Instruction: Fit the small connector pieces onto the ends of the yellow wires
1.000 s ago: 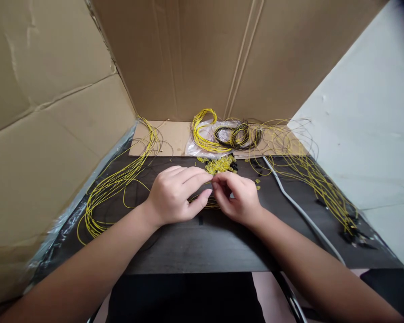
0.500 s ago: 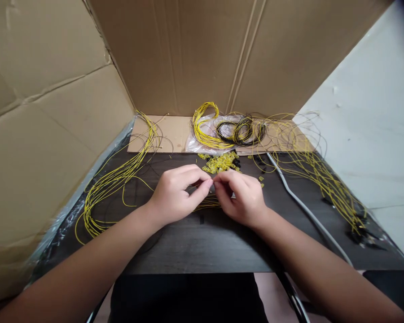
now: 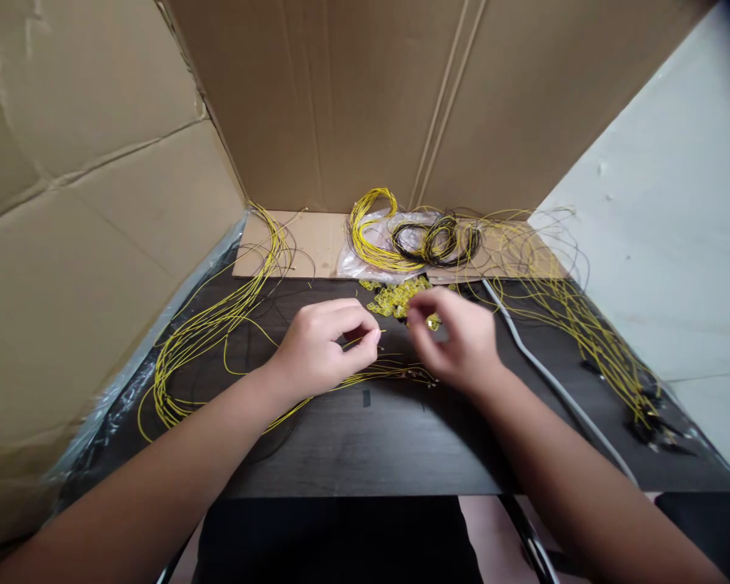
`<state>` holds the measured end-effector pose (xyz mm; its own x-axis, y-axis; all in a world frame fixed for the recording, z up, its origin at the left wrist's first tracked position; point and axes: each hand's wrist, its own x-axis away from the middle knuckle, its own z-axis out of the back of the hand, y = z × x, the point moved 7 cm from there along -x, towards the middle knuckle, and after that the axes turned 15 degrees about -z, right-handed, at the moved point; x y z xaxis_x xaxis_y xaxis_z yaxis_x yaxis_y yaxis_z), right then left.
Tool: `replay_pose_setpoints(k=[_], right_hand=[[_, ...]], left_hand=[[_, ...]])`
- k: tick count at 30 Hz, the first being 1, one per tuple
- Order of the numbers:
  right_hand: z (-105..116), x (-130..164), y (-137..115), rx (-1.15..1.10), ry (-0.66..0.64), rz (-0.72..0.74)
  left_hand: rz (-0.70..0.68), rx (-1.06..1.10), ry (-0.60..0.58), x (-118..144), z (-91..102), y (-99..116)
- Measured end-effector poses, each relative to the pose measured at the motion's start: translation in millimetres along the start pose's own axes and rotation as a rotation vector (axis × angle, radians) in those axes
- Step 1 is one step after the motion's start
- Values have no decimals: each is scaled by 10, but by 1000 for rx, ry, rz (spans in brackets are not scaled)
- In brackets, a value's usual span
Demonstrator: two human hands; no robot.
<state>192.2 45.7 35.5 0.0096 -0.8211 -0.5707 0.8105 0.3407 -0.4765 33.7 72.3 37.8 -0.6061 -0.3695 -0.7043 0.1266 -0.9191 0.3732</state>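
Left hand [image 3: 322, 345]: pinches thin yellow wire [image 3: 341, 381].
Right hand [image 3: 459, 337]: blurred, pinching small yellow connector [image 3: 431, 324] by connector pile [image 3: 395, 298].

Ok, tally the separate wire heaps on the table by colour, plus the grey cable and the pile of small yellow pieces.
Yellow wire bundles: 4, at the left, back middle, right and under the left hand
Black-and-yellow coil: 1
Grey cable: 1
Pile of small yellow pieces: 1
Total: 7

Dark table [image 3: 365, 454] with yellow wire bundles [image 3: 207, 332], small yellow connectors [image 3: 392, 298], grey cable [image 3: 547, 381].
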Motion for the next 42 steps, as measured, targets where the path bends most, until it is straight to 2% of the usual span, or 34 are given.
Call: replay_pose_setpoints(k=[2,3,4,6,9,13,32,42], right_hand=[[136,-136,290,105,112,-180],[154,-194,433,190,110,-246],[134,-242,566,292,67,-287],[-12,-285,801,466,-132,-317],[-175,-260,978,510,-287,-310],[-263,-215,990,515,-326,-312],[-342,-216,994,456,-293,-295],[-370,-196,1022,494,-330,-309]], left_hand=[[-10,-6,27,4,27,-12],[-16,-7,37,5,38,-18],[-22,-11,42,7,46,-22],[-29,-21,39,11,50,-28],[-42,-40,32,15,51,-19],[-66,-64,29,12,51,6],[-124,-156,-16,17,29,14],[-138,-169,-10,22,33,8]])
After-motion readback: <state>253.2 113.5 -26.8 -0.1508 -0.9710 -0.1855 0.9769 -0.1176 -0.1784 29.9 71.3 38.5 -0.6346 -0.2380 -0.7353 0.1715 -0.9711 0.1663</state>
